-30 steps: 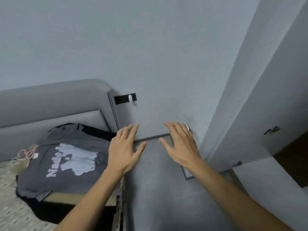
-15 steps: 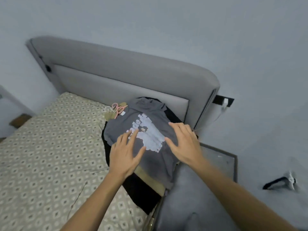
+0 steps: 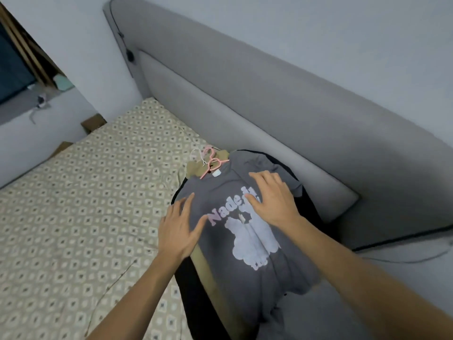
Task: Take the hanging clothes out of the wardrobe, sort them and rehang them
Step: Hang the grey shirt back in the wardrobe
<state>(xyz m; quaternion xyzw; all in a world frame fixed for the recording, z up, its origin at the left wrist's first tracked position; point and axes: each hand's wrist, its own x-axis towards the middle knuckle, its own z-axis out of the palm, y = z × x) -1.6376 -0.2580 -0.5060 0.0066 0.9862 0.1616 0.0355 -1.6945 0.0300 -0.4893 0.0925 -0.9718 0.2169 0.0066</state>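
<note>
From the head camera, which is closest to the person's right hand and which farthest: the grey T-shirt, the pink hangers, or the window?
From the right hand:
1. Grey T-shirt, directly under the hand, on the clothes pile.
2. Pink hangers, just beyond the fingertips to the left, at the collar.
3. Window, far left across the bed.

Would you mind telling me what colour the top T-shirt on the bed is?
Grey T-shirt, with a white and pink print; head view.
</note>
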